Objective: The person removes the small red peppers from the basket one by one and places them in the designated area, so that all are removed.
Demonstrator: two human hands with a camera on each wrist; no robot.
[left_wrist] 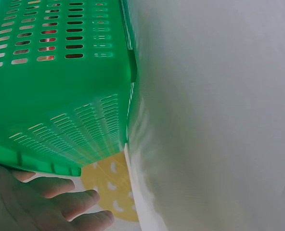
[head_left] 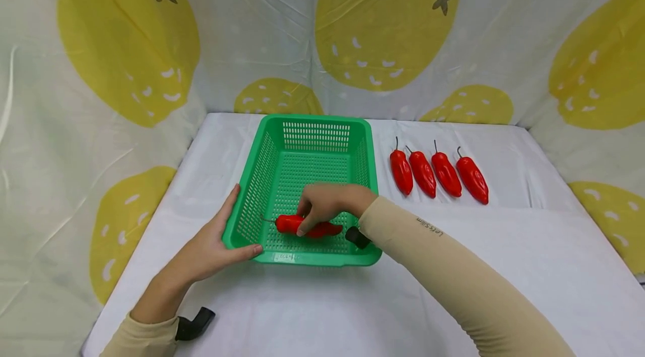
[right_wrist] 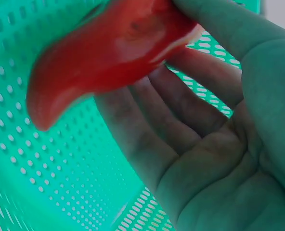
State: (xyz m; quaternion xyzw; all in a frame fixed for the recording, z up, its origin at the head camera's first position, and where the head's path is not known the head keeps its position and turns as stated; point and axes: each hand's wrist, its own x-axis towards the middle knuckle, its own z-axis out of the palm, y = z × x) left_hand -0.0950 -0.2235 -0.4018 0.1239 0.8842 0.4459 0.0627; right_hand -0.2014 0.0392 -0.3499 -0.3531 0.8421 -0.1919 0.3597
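Note:
In the head view a green plastic basket (head_left: pixel 313 258) with slotted walls stands on the white-covered table. My right hand (head_left: pixel 325 203) is inside it, pinching a red pepper (head_left: pixel 288 224) between thumb and fingers near the front wall. The pepper lies sideways, its thin stem toward the left. Up close in the right wrist view, the pepper (right_wrist: pixel 94 62) has a curved tip, with the perforated basket floor behind it. At the basket's front left corner rests my left hand (head_left: pixel 214 250), thumb on the front rim and fingers extended along the left side.
Several more red peppers (head_left: pixel 423 173) lie in a row to the right of the basket, stems pointing away from me. A cloth (head_left: pixel 257 27) printed with big yellow fruit hangs behind and along both sides. Black wrist pieces (head_left: pixel 195 324) show at both wrists.

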